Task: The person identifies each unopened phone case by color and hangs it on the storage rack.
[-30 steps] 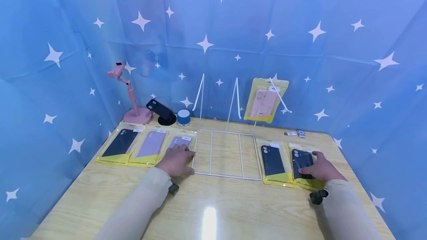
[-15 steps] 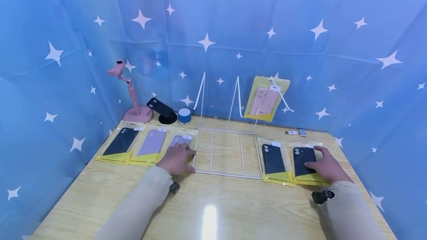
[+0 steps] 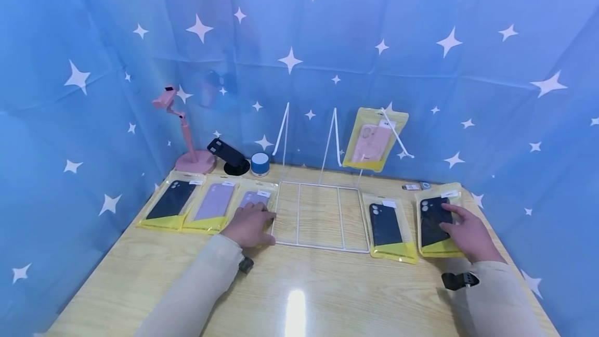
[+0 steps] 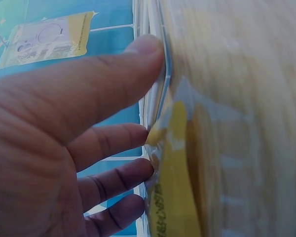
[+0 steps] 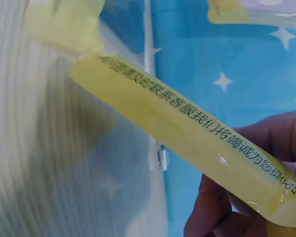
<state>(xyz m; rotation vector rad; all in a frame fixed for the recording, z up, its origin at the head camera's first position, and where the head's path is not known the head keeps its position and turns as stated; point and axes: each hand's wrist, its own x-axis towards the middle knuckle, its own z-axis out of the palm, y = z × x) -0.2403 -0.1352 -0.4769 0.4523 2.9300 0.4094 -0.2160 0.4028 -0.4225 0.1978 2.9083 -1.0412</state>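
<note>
On the right side of the table, my right hand (image 3: pixel 473 234) grips a bagged black phone case (image 3: pixel 431 218) by its right side. The bag is raised off the tabletop, and its yellow lower edge (image 5: pixel 187 133) crosses the right wrist view. My left hand (image 3: pixel 248 225) rests on a bagged purple phone case (image 3: pixel 255 198), covering its lower part, beside the left edge of a white wire display rack (image 3: pixel 323 246). Its fingers (image 4: pixel 116 180) are loosely bent and touch the bag's edge. From one of the rack's hooks hangs a bagged pink phone case (image 3: pixel 372 142).
Left of my left hand lie another bagged purple case (image 3: pixel 215 202) and a bagged dark case (image 3: pixel 171 199). A bagged black case (image 3: pixel 386 225) lies right of the rack. Behind stand a pink stand (image 3: pixel 195 161), a black phone holder (image 3: pixel 229 155) and a blue speaker (image 3: pixel 259 164).
My right hand has lifted the bagged black phone case off the table and shifted it slightly right. The left hand has stayed in place.
</note>
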